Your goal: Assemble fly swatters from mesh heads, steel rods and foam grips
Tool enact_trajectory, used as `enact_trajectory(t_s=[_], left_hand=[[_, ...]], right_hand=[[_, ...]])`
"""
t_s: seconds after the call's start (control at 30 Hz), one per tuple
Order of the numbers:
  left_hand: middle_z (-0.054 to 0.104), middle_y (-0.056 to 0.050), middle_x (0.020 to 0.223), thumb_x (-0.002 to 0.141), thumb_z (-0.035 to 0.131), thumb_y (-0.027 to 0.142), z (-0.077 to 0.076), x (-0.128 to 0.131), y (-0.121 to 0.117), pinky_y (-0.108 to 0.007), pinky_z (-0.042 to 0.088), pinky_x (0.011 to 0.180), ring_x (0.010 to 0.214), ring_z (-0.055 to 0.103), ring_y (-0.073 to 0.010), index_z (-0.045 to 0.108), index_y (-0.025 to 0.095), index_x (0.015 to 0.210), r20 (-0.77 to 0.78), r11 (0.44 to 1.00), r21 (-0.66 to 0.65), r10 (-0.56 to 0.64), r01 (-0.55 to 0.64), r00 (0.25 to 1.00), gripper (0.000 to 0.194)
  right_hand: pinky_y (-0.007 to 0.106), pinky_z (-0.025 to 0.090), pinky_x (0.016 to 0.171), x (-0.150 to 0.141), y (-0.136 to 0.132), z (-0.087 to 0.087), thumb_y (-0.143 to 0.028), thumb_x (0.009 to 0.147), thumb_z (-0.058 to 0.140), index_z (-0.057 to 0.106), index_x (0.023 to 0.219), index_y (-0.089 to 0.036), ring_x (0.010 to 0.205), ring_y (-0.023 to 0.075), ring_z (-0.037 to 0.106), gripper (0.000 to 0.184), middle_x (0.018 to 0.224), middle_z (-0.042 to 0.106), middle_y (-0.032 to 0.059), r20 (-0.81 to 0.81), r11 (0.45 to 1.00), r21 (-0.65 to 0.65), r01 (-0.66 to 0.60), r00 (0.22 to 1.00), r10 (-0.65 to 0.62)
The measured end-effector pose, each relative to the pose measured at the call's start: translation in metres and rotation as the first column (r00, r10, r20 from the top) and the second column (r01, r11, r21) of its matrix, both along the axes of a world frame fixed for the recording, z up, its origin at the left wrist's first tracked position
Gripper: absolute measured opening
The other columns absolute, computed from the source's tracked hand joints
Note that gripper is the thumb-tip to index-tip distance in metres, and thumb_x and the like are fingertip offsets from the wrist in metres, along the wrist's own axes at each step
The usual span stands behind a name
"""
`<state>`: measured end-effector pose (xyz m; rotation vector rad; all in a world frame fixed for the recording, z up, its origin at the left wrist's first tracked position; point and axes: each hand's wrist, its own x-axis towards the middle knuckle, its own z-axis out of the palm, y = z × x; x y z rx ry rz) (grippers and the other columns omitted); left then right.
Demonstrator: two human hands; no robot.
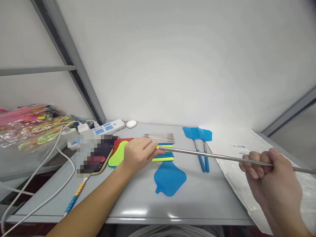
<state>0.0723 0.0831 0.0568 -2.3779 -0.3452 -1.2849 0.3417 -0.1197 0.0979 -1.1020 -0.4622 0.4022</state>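
My left hand (pixel 138 153) pinches the yellow-green handle end (pixel 158 147) of a long extended metal rod (pixel 209 155) above the grey table (pixel 138 200). My right hand (pixel 269 171) is closed round the far part of the same rod, which runs out past it to the right. Under the left hand lie coloured handles (pixel 164 158) and a row of collapsed metal rods (pixel 159 137). A loose blue swatter head (pixel 170 180) lies flat in front. Two assembled blue fly swatters (pixel 197 136) lie further right.
Red and yellow-green swatter heads (pixel 118 153) lie beside a phone (pixel 98 158). A power strip (pixel 106 127), white cables (pixel 49 164) and a white oval thing (pixel 131 124) sit at the back left. A bag of colourful items (pixel 29 126) lies far left, a white plastic bag (pixel 247 164) at right.
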Motion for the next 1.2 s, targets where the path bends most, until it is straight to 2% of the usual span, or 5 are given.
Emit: enact_trajectory(t_s=[0.13,0.27,0.5,0.73,1.2], left_hand=[[0.056,0.002,0.059,0.094,0.057,0.035,0.003,0.0,-0.002,-0.028,0.031,0.053,0.054,0.048,-0.0132,0.059,0.018,0.077,0.025,0.999,0.0,0.033,-0.033,0.999,0.024],[0.053,0.002,0.057,0.095,0.054,0.04,0.003,0.012,-0.015,-0.027,0.029,0.052,0.053,0.047,-0.0123,0.059,0.018,0.074,-0.025,0.999,-0.032,0.008,-0.009,1.0,0.031],[0.056,0.002,0.059,0.095,0.055,0.037,0.004,0.007,-0.011,-0.027,0.029,0.052,0.054,0.048,-0.0122,0.061,0.019,0.077,-0.045,0.995,-0.091,0.034,-0.038,0.998,0.027],[0.055,0.002,0.06,0.095,0.054,0.04,0.007,-0.003,0.0,-0.027,0.031,0.053,0.054,0.049,-0.0116,0.062,0.019,0.077,-0.079,0.99,-0.137,0.008,-0.019,0.997,0.03],[0.055,0.002,0.058,0.094,0.054,0.046,-0.005,0.019,-0.026,-0.029,0.026,0.05,0.052,0.049,-0.0114,0.059,0.019,0.069,-0.118,0.99,-0.133,0.019,-0.035,0.993,0.037]], right_hand=[[0.029,0.032,0.046,-0.006,0.014,0.005,-0.028,0.091,0.049,0.029,0.05,-0.021,0.039,0.0098,0.029,0.046,0.041,0.026,-0.0066,0.058,0.997,0.045,-0.055,0.997,0.053],[0.028,0.033,0.047,-0.03,0.03,0.0,-0.038,0.095,0.049,0.035,0.051,-0.021,0.042,0.0096,0.035,0.049,0.044,0.031,-0.0064,0.115,0.966,-0.056,-0.252,0.96,0.257],[0.029,0.039,0.051,-0.051,0.054,-0.003,-0.045,0.094,0.052,0.035,0.053,-0.022,0.044,0.0094,0.035,0.05,0.048,0.031,-0.007,0.112,0.95,-0.08,-0.301,0.944,0.309],[0.027,0.034,0.048,-0.043,0.047,-0.015,-0.04,0.093,0.056,0.038,0.053,-0.02,0.046,0.0093,0.037,0.048,0.049,0.032,-0.0066,0.145,0.996,0.077,-0.039,0.989,0.027],[0.028,0.039,0.052,-0.063,0.045,-0.041,-0.035,0.093,0.054,0.036,0.052,-0.022,0.046,0.0103,0.036,0.047,0.049,0.031,-0.0068,0.061,0.987,-0.034,-0.157,0.985,0.159]])
